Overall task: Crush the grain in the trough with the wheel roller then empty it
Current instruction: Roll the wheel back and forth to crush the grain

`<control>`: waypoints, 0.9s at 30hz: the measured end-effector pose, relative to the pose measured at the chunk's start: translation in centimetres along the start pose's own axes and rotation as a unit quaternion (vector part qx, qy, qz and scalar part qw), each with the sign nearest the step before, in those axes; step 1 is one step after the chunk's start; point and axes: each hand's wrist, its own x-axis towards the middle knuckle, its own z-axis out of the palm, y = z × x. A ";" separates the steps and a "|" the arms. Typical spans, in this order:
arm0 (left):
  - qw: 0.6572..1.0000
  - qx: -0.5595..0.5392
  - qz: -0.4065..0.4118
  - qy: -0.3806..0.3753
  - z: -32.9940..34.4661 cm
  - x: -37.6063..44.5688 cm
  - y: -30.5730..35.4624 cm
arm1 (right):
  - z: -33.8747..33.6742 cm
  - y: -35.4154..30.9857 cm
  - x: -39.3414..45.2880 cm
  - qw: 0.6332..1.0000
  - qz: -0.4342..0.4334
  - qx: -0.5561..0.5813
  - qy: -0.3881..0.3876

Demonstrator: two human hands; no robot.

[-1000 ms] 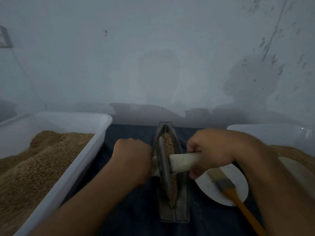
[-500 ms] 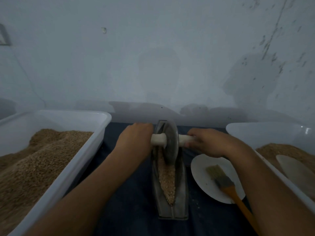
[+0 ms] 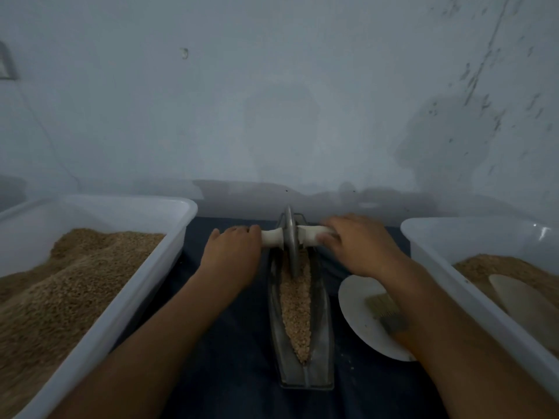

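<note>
A narrow metal trough (image 3: 323, 352) lies lengthwise on the dark cloth, filled along its middle with brown grain (image 3: 296, 309). The metal wheel roller (image 3: 290, 237) stands upright at the trough's far end, its disc edge down in the grain. A white handle bar (image 3: 272, 237) runs through the disc. My left hand (image 3: 233, 255) grips the bar's left end. My right hand (image 3: 360, 246) grips the right end, fingers curled over it.
A white tub (image 3: 169, 255) heaped with grain stands at the left. Another white tub (image 3: 429, 255) with grain and a pale scoop (image 3: 520, 300) is at the right. A white plate (image 3: 357, 306) with a brush (image 3: 384, 313) lies right of the trough. The wall is close behind.
Both hands pushed the wheel from the trough's middle to its far end, uncovering the grain in the near half.
</note>
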 end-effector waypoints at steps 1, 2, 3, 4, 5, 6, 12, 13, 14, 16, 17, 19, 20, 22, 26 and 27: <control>1.000 0.006 -0.004 -0.010 -0.4 -0.1 0.0 | -0.6 -0.1 -0.1 1.000 0.005 0.011 -0.022; 1.000 0.009 -0.010 -0.026 -0.9 -0.3 0.1 | -1.3 -0.1 -0.2 0.998 0.012 0.030 -0.049; 0.999 0.014 -0.017 -0.045 -1.4 -0.5 0.3 | -2.0 -0.2 -0.4 0.995 0.018 0.056 -0.078; 0.997 0.025 -0.022 -0.064 -2.0 -0.7 0.5 | -2.8 -0.3 -0.7 0.991 0.024 0.078 -0.107; 0.996 0.041 -0.023 -0.082 -2.5 -0.9 0.7 | -3.6 -0.4 -1.0 0.986 0.027 0.095 -0.135; 0.993 0.059 -0.020 -0.098 -3.0 -1.3 1.0 | -4.4 -0.6 -1.3 0.981 0.027 0.103 -0.161; 0.982 0.111 0.016 -0.152 -5.5 -3.6 2.0 | -8.2 -2.9 -3.0 0.964 -0.032 0.061 -0.258; 0.980 0.111 0.021 -0.163 -5.8 -3.9 2.1 | -8.5 -3.1 -3.1 0.962 -0.037 0.061 -0.263; 0.978 0.113 0.027 -0.173 -6.0 -4.1 2.1 | -8.8 -3.2 -3.2 0.961 -0.040 0.063 -0.267; 0.977 0.117 0.036 -0.177 -6.3 -4.3 2.1 | -9.1 -3.3 -3.3 0.958 -0.045 0.064 -0.276; 0.977 0.116 0.039 -0.174 -6.4 -4.3 2.1 | -9.1 -3.2 -3.3 0.958 -0.046 0.060 -0.278; 0.979 0.113 0.041 -0.167 -6.2 -4.2 2.0 | -8.7 -3.0 -3.2 0.960 -0.042 0.049 -0.274; 0.981 0.104 0.038 -0.158 -5.9 -4.0 1.9 | -8.4 -2.8 -3.1 0.960 -0.039 0.047 -0.272; 0.988 0.073 0.030 -0.135 -5.5 -3.5 1.9 | -7.7 -2.2 -2.7 0.960 -0.030 0.054 -0.272; 0.996 -0.008 0.022 -0.082 -4.3 -2.0 1.4 | -5.8 -0.8 -1.8 0.958 -0.003 0.075 -0.275; 0.998 -0.032 0.024 -0.057 -3.9 -1.6 1.3 | -5.1 -0.4 -1.5 0.962 0.000 0.072 -0.265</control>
